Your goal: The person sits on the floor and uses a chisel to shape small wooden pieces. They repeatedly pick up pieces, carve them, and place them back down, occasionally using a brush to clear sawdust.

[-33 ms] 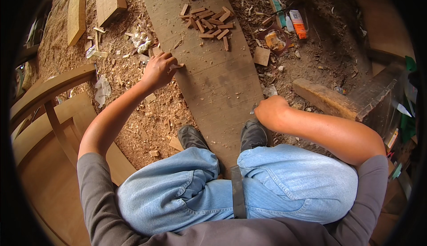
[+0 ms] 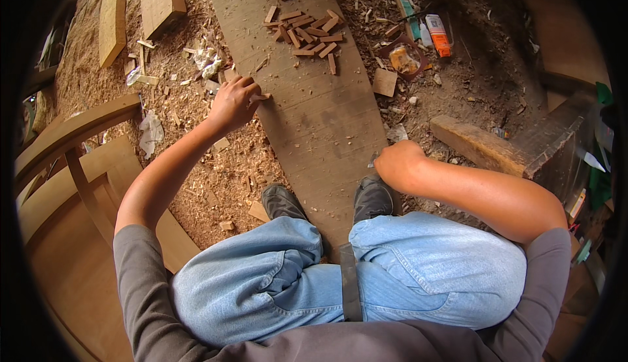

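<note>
My left hand (image 2: 234,105) is closed at the left edge of a long wooden board (image 2: 327,113), its fingers pinching a small wooden strip (image 2: 263,97) whose end pokes out past the fingertips. By the board's right edge, just beyond my right shoe (image 2: 373,198), my right hand (image 2: 398,163) is curled into a fist. A small shiny bit (image 2: 373,160) shows at its front; the rest of what it grips is hidden. Farther up the board lies a loose pile of small brown wooden strips (image 2: 304,33), several of them overlapping.
Curved timber pieces (image 2: 160,2) lie at the far left, above a framed wooden panel (image 2: 82,231). Sawdust and scraps cover the ground. An orange-and-white bottle (image 2: 438,35) and a square wood offcut (image 2: 384,82) lie right of the board. A thick beam (image 2: 481,146) sits near my right forearm.
</note>
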